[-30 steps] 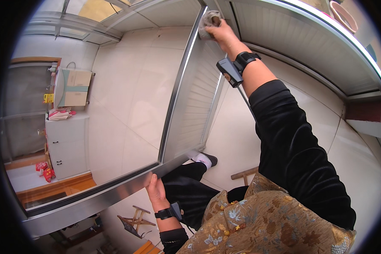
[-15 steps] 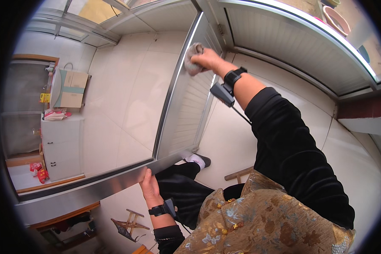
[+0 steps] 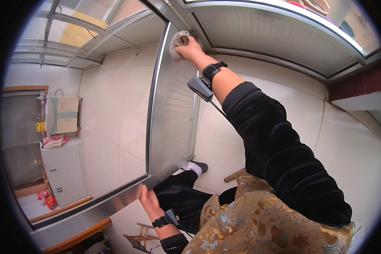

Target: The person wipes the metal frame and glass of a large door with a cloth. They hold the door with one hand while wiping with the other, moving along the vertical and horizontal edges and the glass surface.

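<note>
A crumpled grey cloth [image 3: 178, 44] is bunched in my right hand [image 3: 192, 51], pressed to the metal rail of the glazed door [image 3: 170, 93] near the hinge side. My fingers are closed round the cloth; part of them is hidden behind it. Lower down, my left hand [image 3: 150, 200] grips the upright silver edge of the same door, thumb on the near face and the other fingers mostly out of sight. Both wrists carry black straps with small dark boxes. Between the hands runs the door's large glass pane [image 3: 118, 114], with a ribbed panel below the rail.
Another framed ribbed panel [image 3: 266, 46] stands at the upper right. Through the glass show a white cabinet [image 3: 65, 169] and a beige and green cupboard [image 3: 67, 114]. A folding stool [image 3: 144, 237] is on the floor near my left arm. My shoe [image 3: 201, 167] is beside the door's bottom.
My right hand and the cloth have slid along the rail toward the hinge side. The view has shifted a little; my left hand keeps its hold on the door edge.
</note>
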Tool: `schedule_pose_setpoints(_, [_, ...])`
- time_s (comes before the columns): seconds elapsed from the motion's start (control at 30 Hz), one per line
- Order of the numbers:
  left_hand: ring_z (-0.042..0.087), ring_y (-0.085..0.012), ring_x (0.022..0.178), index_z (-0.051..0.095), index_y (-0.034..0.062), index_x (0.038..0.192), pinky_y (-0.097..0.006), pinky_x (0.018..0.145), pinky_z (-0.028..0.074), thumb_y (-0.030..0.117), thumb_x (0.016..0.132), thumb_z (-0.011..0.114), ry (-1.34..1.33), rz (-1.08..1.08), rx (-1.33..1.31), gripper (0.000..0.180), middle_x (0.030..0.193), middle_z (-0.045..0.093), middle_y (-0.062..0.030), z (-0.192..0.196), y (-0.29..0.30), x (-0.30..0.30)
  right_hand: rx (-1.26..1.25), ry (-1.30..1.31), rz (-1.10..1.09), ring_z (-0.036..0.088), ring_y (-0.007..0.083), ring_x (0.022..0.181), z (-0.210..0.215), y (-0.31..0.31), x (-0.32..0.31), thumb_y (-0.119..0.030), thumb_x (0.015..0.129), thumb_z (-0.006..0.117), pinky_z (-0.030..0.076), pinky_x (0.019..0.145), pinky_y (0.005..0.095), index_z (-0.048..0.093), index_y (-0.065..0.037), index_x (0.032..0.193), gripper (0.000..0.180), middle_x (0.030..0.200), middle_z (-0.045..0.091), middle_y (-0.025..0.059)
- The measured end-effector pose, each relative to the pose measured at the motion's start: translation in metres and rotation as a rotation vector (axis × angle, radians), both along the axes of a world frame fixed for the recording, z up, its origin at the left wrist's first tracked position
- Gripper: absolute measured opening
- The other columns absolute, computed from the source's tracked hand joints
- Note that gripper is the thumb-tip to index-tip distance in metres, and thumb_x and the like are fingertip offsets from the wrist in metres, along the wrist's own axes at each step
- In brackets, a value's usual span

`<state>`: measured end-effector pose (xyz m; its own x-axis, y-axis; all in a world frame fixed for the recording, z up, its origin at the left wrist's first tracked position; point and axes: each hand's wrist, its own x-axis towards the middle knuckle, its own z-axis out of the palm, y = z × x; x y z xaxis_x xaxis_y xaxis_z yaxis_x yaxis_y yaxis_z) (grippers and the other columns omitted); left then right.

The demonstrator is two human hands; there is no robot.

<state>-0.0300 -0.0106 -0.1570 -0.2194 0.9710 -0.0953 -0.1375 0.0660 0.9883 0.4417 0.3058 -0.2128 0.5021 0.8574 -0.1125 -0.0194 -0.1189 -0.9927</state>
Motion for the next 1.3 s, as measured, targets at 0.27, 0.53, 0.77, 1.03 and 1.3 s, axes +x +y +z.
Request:
schedule_pose_setpoints(0.27, [0.054, -0.0255, 0.12, 0.056, 0.0053, 0.13, -0.046, 0.109, 0.038, 0.008, 0.088, 0.068, 0.031, 0.028, -0.051, 0.044, 0.129, 0.059, -0.0096, 0.007, -0.004, 0.003, 0.019, -0.069, 0.133, 0.066, 0.0337, 0.102, -0.007, 0.017, -0.021, -0.027, 0.065, 0.08, 0.056, 0.085, 0.0375, 0.057, -0.004, 0.125, 0.068, 0.114, 0.066, 0.02])
schedule_pose_setpoints(0.53, [0.055, -0.0258, 0.12, 0.055, 0.0051, 0.13, -0.047, 0.11, 0.037, 0.005, 0.089, 0.067, 0.009, 0.021, -0.048, 0.043, 0.128, 0.06, -0.0108, 0.006, -0.002, 0.005, -0.111, 0.205, 0.399, 0.071, 0.0285, 0.09, 0.002, -0.012, -0.04, -0.021, 0.072, 0.076, 0.064, 0.065, 0.0374, 0.061, 0.002, 0.115, 0.051, 0.11, 0.066, 0.0182])
schedule_pose_setpoints(0.77, [0.055, -0.0252, 0.12, 0.056, 0.0067, 0.131, -0.046, 0.109, 0.038, 0.003, 0.087, 0.068, 0.025, 0.043, -0.052, 0.046, 0.129, 0.059, -0.0092, 0.011, -0.002, 0.01, -0.224, 0.279, 0.591, 0.072, 0.0307, 0.087, -0.003, -0.065, -0.087, -0.021, 0.074, 0.074, 0.064, 0.063, 0.0398, 0.06, 0.001, 0.117, 0.05, 0.107, 0.066, 0.019])
schedule_pose_setpoints(1.03, [0.053, -0.0242, 0.121, 0.056, 0.0075, 0.131, -0.045, 0.109, 0.038, 0.001, 0.084, 0.071, -0.055, 0.043, 0.001, 0.05, 0.13, 0.058, -0.0069, 0.007, 0.002, 0.005, -0.317, -0.311, 1.029, 0.069, 0.0282, 0.095, 0.024, -0.057, -0.063, -0.024, 0.069, 0.078, 0.06, 0.065, 0.0352, 0.056, 0.001, 0.126, 0.067, 0.105, 0.066, 0.0193])
schedule_pose_setpoints(1.3, [0.051, -0.0244, 0.123, 0.056, 0.0079, 0.131, -0.045, 0.111, 0.036, 0.001, 0.083, 0.071, -0.067, 0.042, -0.028, 0.051, 0.132, 0.057, -0.0067, 0.007, -0.001, 0.006, -0.101, -0.123, 0.161, 0.067, 0.0276, 0.097, 0.0, -0.004, -0.015, -0.024, 0.073, 0.077, 0.057, 0.076, 0.0365, 0.05, -0.001, 0.128, 0.065, 0.114, 0.064, 0.0171])
